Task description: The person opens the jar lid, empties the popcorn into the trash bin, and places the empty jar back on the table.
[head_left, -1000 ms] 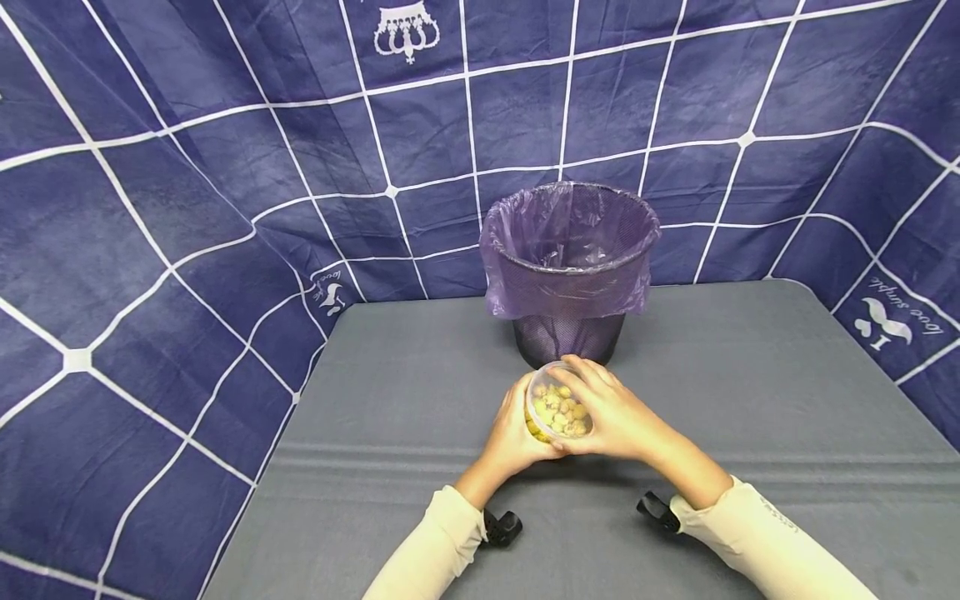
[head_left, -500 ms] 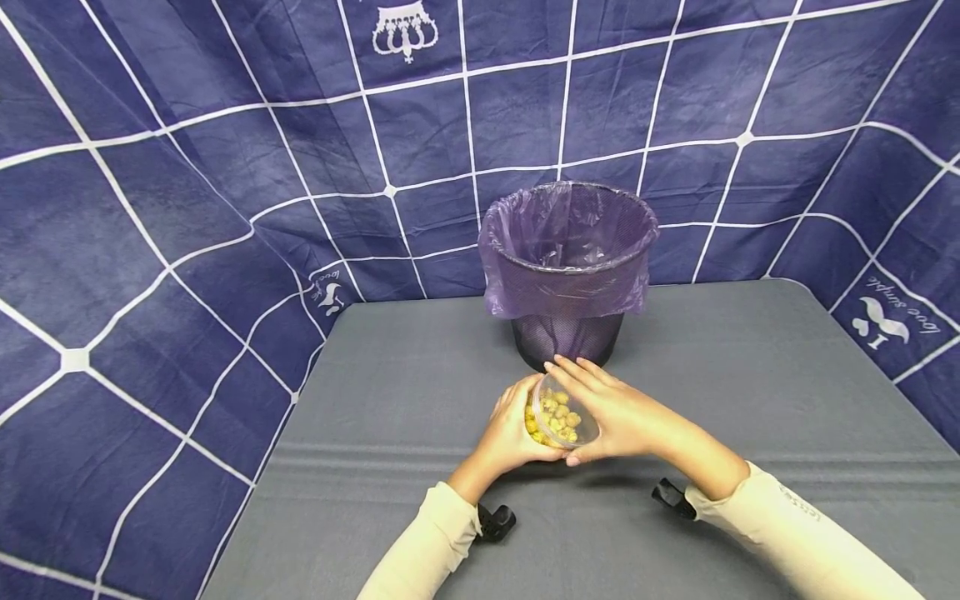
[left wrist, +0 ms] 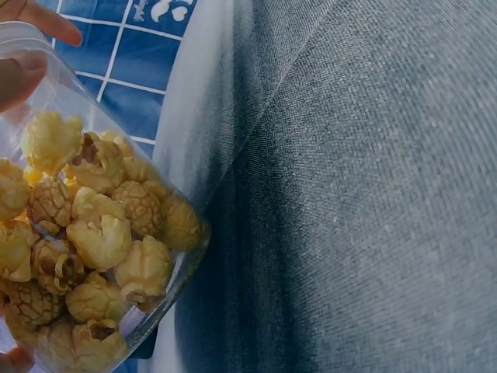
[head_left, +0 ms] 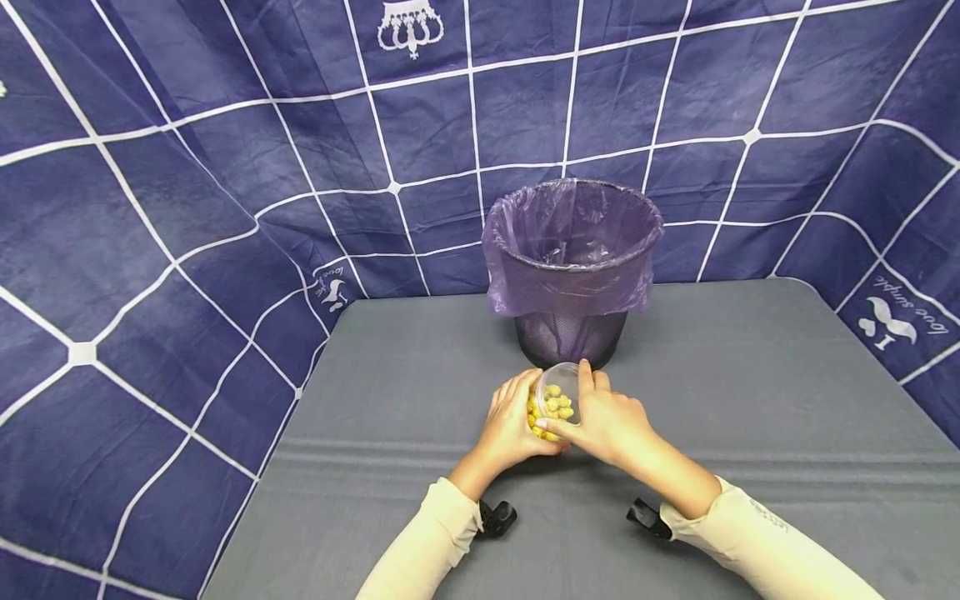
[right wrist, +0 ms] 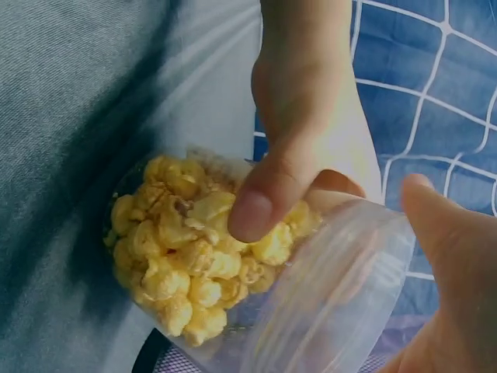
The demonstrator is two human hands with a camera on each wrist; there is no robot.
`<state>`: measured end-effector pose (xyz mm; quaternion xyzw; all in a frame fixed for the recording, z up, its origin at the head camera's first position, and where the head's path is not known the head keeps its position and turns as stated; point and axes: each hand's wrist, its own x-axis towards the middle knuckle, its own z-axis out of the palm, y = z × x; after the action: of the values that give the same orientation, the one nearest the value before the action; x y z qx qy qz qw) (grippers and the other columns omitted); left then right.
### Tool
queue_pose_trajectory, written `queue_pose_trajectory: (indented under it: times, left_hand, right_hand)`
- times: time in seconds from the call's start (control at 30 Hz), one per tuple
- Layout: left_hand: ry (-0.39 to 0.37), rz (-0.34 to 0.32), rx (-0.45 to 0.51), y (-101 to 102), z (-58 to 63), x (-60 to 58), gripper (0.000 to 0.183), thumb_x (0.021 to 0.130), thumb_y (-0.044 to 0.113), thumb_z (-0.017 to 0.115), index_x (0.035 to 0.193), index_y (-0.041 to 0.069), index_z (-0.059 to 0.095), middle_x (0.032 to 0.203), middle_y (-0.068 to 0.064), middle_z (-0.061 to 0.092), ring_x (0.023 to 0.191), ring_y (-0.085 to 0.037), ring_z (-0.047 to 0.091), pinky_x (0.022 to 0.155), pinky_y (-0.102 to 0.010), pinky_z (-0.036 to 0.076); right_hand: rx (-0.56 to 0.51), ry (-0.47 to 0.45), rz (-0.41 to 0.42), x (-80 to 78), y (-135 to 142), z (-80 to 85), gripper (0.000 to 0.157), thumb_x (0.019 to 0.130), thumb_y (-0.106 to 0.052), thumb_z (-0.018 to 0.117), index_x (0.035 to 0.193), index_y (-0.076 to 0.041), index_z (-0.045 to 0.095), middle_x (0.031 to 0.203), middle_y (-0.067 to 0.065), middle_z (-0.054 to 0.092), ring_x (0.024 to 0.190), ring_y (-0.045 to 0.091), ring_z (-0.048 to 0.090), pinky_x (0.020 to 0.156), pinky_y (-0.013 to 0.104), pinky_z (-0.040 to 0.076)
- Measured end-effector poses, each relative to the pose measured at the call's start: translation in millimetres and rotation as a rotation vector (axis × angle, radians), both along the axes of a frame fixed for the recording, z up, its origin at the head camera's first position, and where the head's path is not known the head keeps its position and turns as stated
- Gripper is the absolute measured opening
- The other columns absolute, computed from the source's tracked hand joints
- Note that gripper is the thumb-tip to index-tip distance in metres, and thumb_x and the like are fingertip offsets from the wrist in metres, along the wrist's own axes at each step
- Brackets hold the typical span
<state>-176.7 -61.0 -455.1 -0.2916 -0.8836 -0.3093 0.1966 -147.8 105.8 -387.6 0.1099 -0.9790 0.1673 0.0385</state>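
Observation:
A clear plastic jar [head_left: 534, 408] partly filled with yellow popcorn [left wrist: 101, 241] is held tilted over the grey table, its top facing right. My left hand [head_left: 508, 429] grips its body from the left, the thumb pressed along its side in the right wrist view. At the top end sits a clear lid [right wrist: 377, 264]. My right hand [head_left: 618, 425] spans this lid, thumb at the near edge and fingers at the far edge. Part of the right hand is cut off in the right wrist view.
Just beyond the hands stands a black mesh bin [head_left: 570, 333] lined with a purple plastic bag [head_left: 517, 287]. The grey table [head_left: 375, 400] is enclosed by blue curtains [head_left: 420, 142] with white grid lines. Both wrists wear black camera mounts [head_left: 498, 518].
My right hand spread its fingers flatter across the lid half a second ago, then turned to a new hold with thumb and fingers at the edge. The left hand keeps its grip.

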Motion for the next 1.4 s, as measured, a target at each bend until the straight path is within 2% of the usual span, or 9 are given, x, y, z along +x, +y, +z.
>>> queue_pose_trajectory:
  times: [0.27,0.4,0.57,0.8,0.93,1.03,1.17,1.27,1.4]
  left_hand:
    - [0.049,-0.004,-0.03,-1.6,-0.1,-0.6,0.1,0.044,0.044,0.083,0.127,0.007,0.039,0.123,-0.005,0.046,0.115,-0.019,0.041,0.093,-0.037,0.034]
    - [0.054,-0.013,-0.037,-2.2,0.6,-1.6,0.1,0.044,0.044,0.082,0.127,0.006,0.039,0.123,-0.005,0.046,0.115,-0.019,0.041,0.092,-0.037,0.033]
    - [0.065,-0.026,-0.047,-1.7,2.2,-2.3,0.102,0.044,0.047,0.083,0.128,0.008,0.039,0.124,-0.003,0.046,0.115,-0.016,0.041,0.093,-0.037,0.033]
    - [0.061,-0.024,-0.063,-2.2,4.2,-1.6,0.102,0.044,0.047,0.084,0.127,0.009,0.039,0.124,-0.004,0.045,0.116,-0.017,0.04,0.094,-0.037,0.032]
    - [0.069,-0.029,-0.061,-1.9,6.4,-1.5,0.103,0.045,0.048,0.083,0.128,0.008,0.038,0.125,-0.005,0.045,0.116,-0.018,0.04,0.094,-0.037,0.032]
    - [0.074,-0.022,-0.05,-0.9,7.9,-1.4,0.103,0.044,0.048,0.082,0.128,0.006,0.039,0.125,-0.005,0.045,0.116,-0.018,0.04,0.093,-0.038,0.032]
    - [0.087,0.0,-0.054,0.6,8.9,-0.7,0.102,0.044,0.047,0.083,0.126,0.004,0.042,0.125,-0.004,0.045,0.116,-0.02,0.04,0.092,-0.039,0.032]
    - [0.096,0.022,-0.076,1.7,9.1,0.0,0.102,0.044,0.047,0.083,0.126,0.004,0.042,0.125,-0.004,0.045,0.115,-0.02,0.04,0.092,-0.039,0.032]
    - [0.096,0.025,-0.093,2.6,8.2,0.3,0.102,0.044,0.048,0.083,0.127,0.004,0.042,0.126,-0.004,0.045,0.116,-0.02,0.04,0.093,-0.038,0.032]
  right_hand:
    - [-0.062,0.038,0.123,-4.6,7.1,-1.4,0.104,0.061,-0.061,0.068,0.136,0.001,0.03,0.117,0.021,0.044,0.076,0.041,0.057,0.06,0.049,0.047]
    - [-0.106,0.065,0.301,-8.6,17.1,0.2,0.104,0.059,-0.051,0.075,0.138,-0.002,0.027,0.125,0.021,0.039,0.095,0.039,0.054,0.072,0.049,0.046]
    - [-0.108,0.109,0.524,-14.1,30.0,2.0,0.102,0.055,-0.029,0.084,0.138,-0.006,0.029,0.137,0.02,0.031,0.12,0.038,0.035,0.09,0.048,0.038]
    - [-0.002,0.137,0.632,-16.2,34.6,0.8,0.106,0.054,-0.019,0.084,0.142,-0.014,0.025,0.146,0.013,0.018,0.126,0.044,0.021,0.096,0.052,0.029]
    - [-0.056,0.09,0.525,-9.8,31.3,3.5,0.106,0.062,-0.042,0.079,0.143,-0.013,0.019,0.147,0.016,0.013,0.126,0.045,0.021,0.095,0.055,0.028]
    - [-0.094,0.045,0.323,-4.7,23.7,6.7,0.103,0.069,-0.065,0.06,0.143,-0.008,0.016,0.144,0.02,0.018,0.122,0.044,0.031,0.087,0.059,0.035]
    - [-0.078,-0.008,0.082,-2.4,13.0,9.2,0.105,0.072,-0.076,0.04,0.14,0.001,0.018,0.135,0.025,0.033,0.102,0.045,0.05,0.072,0.058,0.042]
    - [-0.043,-0.04,0.012,-3.1,8.5,9.5,0.107,0.071,-0.077,0.039,0.139,0.004,0.019,0.128,0.027,0.038,0.088,0.047,0.055,0.069,0.055,0.043]
    - [-0.026,-0.068,0.004,-4.1,6.1,8.8,0.105,0.072,-0.074,0.043,0.138,0.004,0.021,0.122,0.028,0.042,0.079,0.046,0.057,0.066,0.053,0.044]
